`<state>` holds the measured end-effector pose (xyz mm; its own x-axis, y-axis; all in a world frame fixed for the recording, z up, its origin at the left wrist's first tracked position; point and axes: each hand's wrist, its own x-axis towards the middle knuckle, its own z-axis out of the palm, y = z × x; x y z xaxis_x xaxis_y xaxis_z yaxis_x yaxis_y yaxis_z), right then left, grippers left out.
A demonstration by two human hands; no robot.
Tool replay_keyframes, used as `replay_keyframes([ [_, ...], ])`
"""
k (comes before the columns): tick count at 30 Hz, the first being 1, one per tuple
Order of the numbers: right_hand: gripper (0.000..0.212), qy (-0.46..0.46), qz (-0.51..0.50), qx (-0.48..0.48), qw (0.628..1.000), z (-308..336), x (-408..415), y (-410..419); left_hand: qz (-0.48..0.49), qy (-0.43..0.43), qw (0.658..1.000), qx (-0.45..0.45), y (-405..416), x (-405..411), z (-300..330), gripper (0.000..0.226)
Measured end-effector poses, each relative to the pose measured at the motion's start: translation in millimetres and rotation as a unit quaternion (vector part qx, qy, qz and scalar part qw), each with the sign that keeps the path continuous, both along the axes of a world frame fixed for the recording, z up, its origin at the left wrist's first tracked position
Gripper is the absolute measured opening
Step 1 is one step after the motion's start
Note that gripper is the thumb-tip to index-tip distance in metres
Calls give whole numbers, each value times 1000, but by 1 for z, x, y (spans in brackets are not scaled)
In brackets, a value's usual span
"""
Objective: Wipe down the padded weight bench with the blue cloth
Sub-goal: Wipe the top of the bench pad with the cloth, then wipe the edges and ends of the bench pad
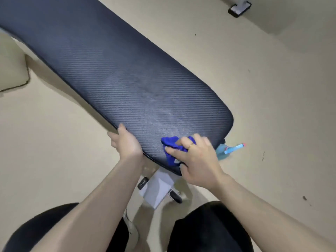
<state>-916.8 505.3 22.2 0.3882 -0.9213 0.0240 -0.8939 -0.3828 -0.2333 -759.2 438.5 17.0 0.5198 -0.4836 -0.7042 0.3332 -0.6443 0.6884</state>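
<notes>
Our blue cloth (172,148) lies bunched at the five o'clock end of the bench (127,79) under our right hand (198,160), whose curled fingers clutch and press it. Wadded this small, it could skip strips or slip off the rounded end. It is vivid blue and crumpled, the bench dark and ribbed with a pale smear; at nine o'clock our left hand (127,142) clasps the bench edge.

The padded bench (116,70) runs diagonally across the beige floor (254,88), its dark ribbed cover showing a damp, paler streak near the close end. The left hand (127,142) grips the bench's near-left edge. The right hand (198,159) presses the crumpled blue cloth (171,144) onto the pad. A blue spray bottle (227,149) sits on the floor just beyond the bench end.
</notes>
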Motion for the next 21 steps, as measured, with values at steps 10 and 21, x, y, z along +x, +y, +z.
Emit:
replay_keyframes([
  [10, 60, 15, -210, 72, 975, 2, -90, -45, -76, 35, 990, 112, 28, -37, 26, 48],
  [21, 56, -142, -174, 88, 971, 7, -12, 41, -84, 32, 989, 117, 28, -35, 16, 50],
])
